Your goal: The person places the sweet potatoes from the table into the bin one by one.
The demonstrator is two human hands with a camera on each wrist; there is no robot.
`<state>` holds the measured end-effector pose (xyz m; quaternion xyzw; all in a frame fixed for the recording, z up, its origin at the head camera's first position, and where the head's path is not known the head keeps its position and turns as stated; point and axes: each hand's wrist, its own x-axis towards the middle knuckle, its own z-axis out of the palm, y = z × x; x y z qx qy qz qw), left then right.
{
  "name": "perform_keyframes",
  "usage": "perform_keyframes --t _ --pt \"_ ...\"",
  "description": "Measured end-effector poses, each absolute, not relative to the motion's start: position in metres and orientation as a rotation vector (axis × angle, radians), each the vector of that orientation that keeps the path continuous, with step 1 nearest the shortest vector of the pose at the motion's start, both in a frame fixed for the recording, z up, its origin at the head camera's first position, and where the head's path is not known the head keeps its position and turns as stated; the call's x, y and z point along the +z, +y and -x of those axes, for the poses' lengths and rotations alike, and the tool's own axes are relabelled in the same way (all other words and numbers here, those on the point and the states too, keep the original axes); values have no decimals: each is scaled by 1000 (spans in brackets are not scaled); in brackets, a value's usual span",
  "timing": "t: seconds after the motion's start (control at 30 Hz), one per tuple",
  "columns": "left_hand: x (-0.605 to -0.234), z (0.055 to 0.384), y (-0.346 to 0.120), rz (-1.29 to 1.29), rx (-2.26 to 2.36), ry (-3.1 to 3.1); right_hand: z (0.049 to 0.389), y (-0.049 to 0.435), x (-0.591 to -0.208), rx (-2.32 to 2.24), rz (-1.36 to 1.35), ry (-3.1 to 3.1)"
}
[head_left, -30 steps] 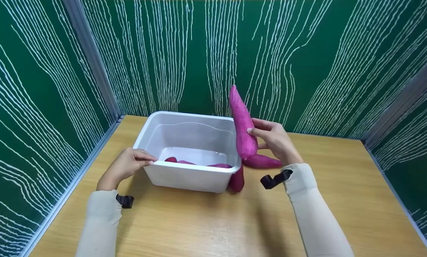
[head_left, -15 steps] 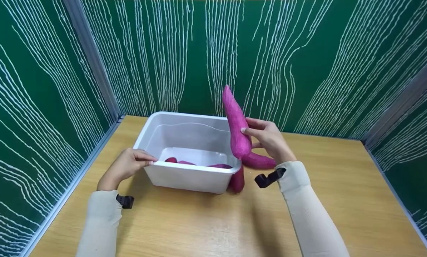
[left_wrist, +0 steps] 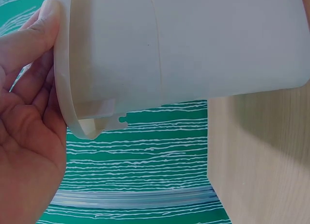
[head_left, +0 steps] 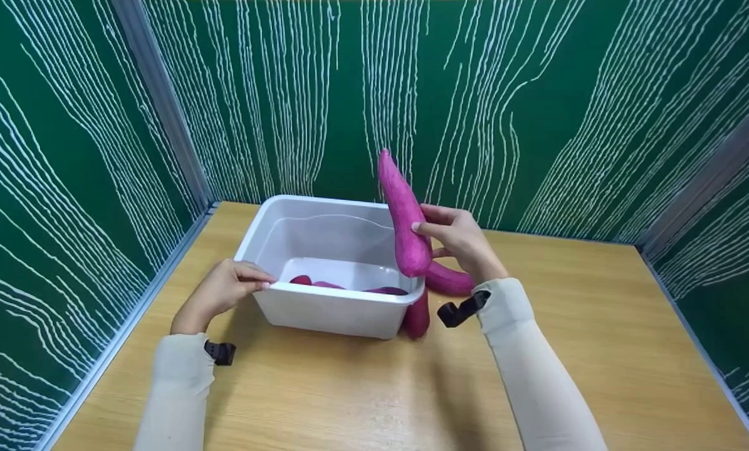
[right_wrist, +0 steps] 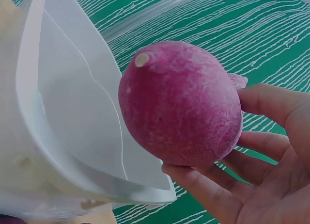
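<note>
My right hand (head_left: 460,237) grips a long, tapering pink sweet potato (head_left: 403,216) between thumb and fingers, thin end up, over the right rim of a white plastic tub (head_left: 336,313). In the right wrist view the sweet potato's (right_wrist: 179,107) rounded end faces the camera, with a pale nub on it. My left hand (head_left: 227,288) pinches the tub's front left rim. From the left wrist view, the thumb and fingers take the tub's rim (left_wrist: 63,64) between them. Inside the tub, several dark pink pieces (head_left: 387,290) show partly above the front rim.
Two more sweet potatoes lie on the wooden table just right of the tub: one pink (head_left: 450,279) behind my right hand, one darker (head_left: 417,316) at the tub's front corner. Green panels (head_left: 537,125) with white lines enclose the table (head_left: 349,401).
My right hand has moved left with the pink sweet potato, bringing it over the tub's right rim. The pink sweet potato behind it has shifted left too. My left hand stays on the rim.
</note>
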<state>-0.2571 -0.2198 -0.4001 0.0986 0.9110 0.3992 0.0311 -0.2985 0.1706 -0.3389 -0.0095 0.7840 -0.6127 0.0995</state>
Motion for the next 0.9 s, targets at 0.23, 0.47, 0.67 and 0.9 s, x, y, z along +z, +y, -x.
perform_keyframes --t 0.23,0.47,0.67,0.9 --pt "-400 258 -220 -261 1230 2787 300 164 -340 -1794 37 2314" --pt "-400 258 -219 -240 1231 2780 302 159 -341 -1778 31 2309" --pt "-399 258 -219 -197 1248 2752 302 155 -341 -1772 38 2319" --pt "-400 258 -220 -288 1236 2795 301 149 -339 -1759 26 2312"
